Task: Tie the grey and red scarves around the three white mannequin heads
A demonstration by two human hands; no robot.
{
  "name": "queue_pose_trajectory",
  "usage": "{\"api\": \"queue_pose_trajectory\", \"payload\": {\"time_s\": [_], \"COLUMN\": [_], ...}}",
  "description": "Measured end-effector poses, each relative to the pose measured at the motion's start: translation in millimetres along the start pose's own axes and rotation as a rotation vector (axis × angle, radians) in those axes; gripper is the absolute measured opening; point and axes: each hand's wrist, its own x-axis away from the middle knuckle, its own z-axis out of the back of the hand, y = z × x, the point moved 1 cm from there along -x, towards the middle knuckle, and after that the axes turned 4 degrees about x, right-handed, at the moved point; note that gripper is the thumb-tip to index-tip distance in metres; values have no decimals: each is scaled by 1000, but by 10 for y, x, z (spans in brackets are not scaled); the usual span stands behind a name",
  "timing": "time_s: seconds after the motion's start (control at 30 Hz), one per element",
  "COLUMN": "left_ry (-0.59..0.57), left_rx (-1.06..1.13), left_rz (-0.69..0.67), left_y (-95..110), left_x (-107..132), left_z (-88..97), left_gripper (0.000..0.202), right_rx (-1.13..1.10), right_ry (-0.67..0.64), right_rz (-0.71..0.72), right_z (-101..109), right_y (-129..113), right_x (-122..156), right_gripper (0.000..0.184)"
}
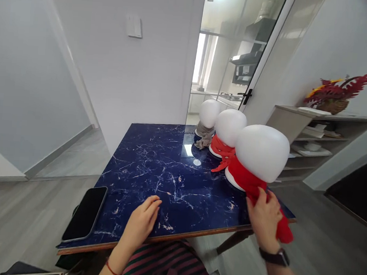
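Observation:
At the right side of the table, my right hand [264, 216] is closed on the loose end of a bright red scarf [246, 174], part of which hangs past the table edge. The scarf goes around the base of the nearest white mannequin head [261, 150]. Behind it stands a second white head [230, 126] with an orange-red scarf [222, 148] wrapped and tied below. The farthest white head [209, 113] has a grey-brown scarf [205, 135] knotted around it. My left hand [143, 219] rests near the front table edge, its fingers curled together with nothing in them.
The heads stand in a row along the right side of the dark blue marbled table [149, 164]. A phone-like black-screened device [85, 214] lies at the left front corner. Beyond are a glass door [234, 52] and a shelf unit [313, 139] with a plant basket [334, 105].

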Motion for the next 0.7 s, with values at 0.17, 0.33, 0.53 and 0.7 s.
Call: {"api": "queue_pose_trajectory", "payload": {"time_s": [0.17,0.33,0.53,0.7], "left_ry": [191,188,65,95], "left_rx": [12,141,70,33], "left_rz": [111,151,180,197], "left_y": [-372,-445,-343,-352], "left_x": [51,102,130,128], "left_z": [272,287,249,241], "left_gripper": [16,21,31,29], "right_rx": [-613,-738,-599,-569], "right_ry": [-5,-247,-267,-236], "right_rz": [262,362,448,474], "right_z": [129,51,83,96], "right_y": [-1012,-1400,-1410,-1420], "right_x": [611,916,946,939], "right_gripper": [32,24,27,31]}}
